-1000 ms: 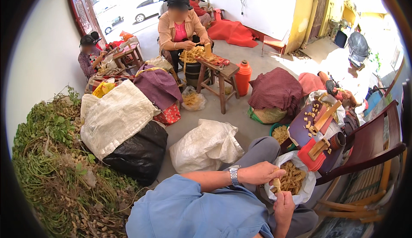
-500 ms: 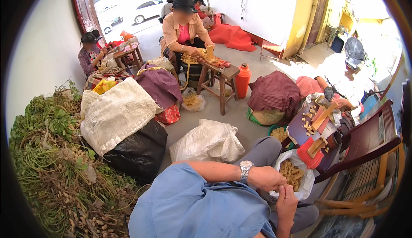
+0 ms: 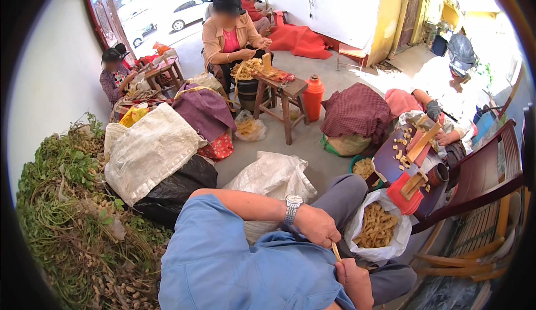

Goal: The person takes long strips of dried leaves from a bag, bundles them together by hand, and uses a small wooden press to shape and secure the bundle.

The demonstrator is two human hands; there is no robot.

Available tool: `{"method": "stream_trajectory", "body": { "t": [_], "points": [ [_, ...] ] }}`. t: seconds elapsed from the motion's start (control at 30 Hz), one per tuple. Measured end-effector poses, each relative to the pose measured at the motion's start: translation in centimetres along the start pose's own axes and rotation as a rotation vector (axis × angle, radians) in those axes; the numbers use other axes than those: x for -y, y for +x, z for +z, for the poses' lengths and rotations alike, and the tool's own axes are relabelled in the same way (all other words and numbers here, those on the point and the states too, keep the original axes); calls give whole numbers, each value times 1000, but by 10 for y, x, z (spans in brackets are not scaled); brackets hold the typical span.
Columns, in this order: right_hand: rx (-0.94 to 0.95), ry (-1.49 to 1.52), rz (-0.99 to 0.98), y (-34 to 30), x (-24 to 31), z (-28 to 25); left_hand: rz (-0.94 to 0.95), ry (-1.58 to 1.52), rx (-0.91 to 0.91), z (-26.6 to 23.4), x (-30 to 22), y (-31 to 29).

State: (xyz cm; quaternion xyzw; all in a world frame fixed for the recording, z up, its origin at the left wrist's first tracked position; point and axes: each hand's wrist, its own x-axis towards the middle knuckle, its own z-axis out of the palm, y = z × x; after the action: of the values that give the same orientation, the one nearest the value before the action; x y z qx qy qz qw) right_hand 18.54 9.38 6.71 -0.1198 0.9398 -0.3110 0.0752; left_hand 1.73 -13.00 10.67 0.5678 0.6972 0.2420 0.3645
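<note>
My left hand (image 3: 317, 226), a watch on its wrist, is closed on the top of a thin pale yellow strip (image 3: 336, 252) over my lap. Just below it, my right hand (image 3: 354, 281) is closed on the strip's lower end. Right of both hands, a white plastic bag (image 3: 357, 227) stands open, filled with several similar yellow strips (image 3: 377, 225). My blue shirt hides the lower part of my arms.
A heap of green plants with roots (image 3: 72, 220) lies at the left, next to white sacks (image 3: 151, 148) and a black bag (image 3: 173, 190). Other people sit around a wooden stool (image 3: 282, 89) and a board (image 3: 410, 153). An orange flask (image 3: 314, 95) stands on the floor; a wooden chair (image 3: 480, 187) is at the right.
My left hand has drawn back from the bag of strips toward my lap, and both hands now hold one strip between them. My view has shifted slightly.
</note>
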Motion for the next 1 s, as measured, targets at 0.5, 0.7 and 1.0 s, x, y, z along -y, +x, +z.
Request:
{"method": "stream_trajectory", "body": {
  "t": [0.5, 0.7, 1.0],
  "points": [
    [-534, 1039, -12, 21, -8, -53, 42, -964, -307, -18, -6, 35],
    [-501, 9, -188, 51, -30, -17, -44, -1226, -312, 35, 10, 62],
    [-299, 1283, 293, 40, -40, 0, 134, -1207, -191, 37, 31, 77]
  ]
}}
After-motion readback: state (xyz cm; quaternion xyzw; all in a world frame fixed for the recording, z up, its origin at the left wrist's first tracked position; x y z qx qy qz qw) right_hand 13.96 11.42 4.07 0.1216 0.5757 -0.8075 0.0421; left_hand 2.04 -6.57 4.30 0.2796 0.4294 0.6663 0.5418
